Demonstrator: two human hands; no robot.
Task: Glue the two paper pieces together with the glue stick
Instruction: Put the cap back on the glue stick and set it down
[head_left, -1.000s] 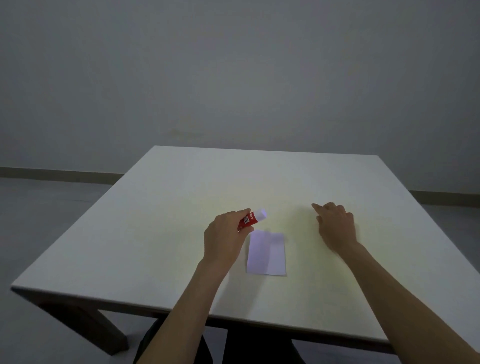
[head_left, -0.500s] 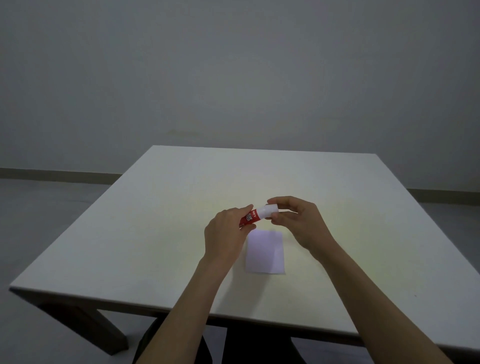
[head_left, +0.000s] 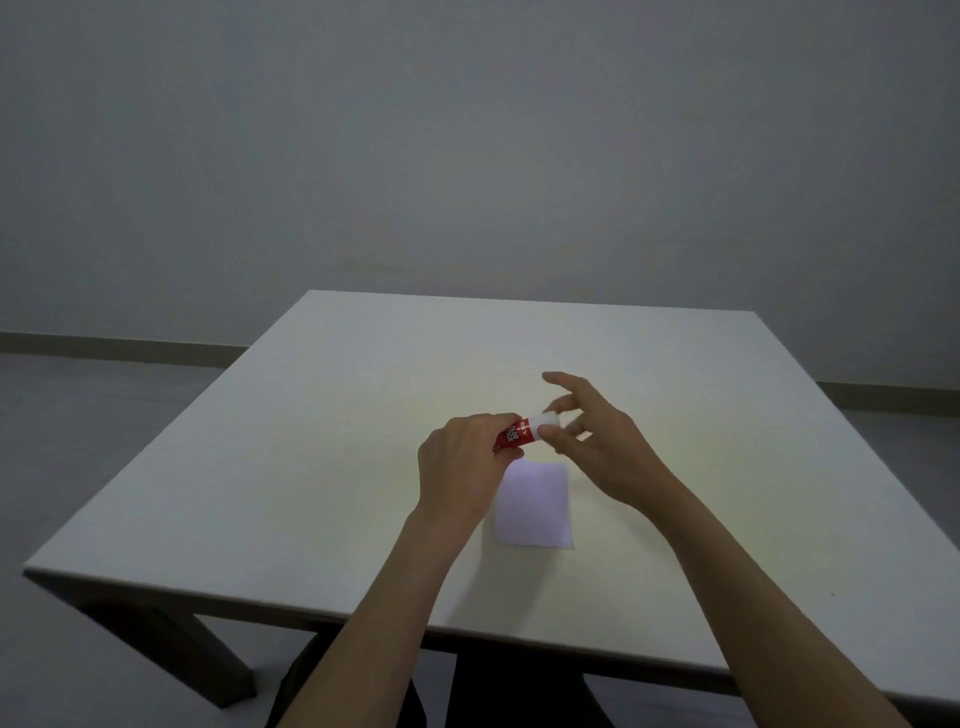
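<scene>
A red glue stick (head_left: 519, 434) with a white cap (head_left: 549, 420) is held above the table, tilted up to the right. My left hand (head_left: 462, 467) grips its red body. My right hand (head_left: 597, 441) pinches the white cap with thumb and a finger, while the other fingers are spread and blurred. Just below the hands a pale lilac paper (head_left: 535, 504) lies flat on the white table (head_left: 311, 467). I can make out only one sheet; a second piece is not distinguishable.
The table's near edge (head_left: 363, 621) runs below my forearms, with dark legs underneath. A grey wall and floor lie beyond the far edge.
My right hand came from the table at the right over to the glue stick and took its cap. Its fingers have now spread. My left hand has kept the stick almost still.
</scene>
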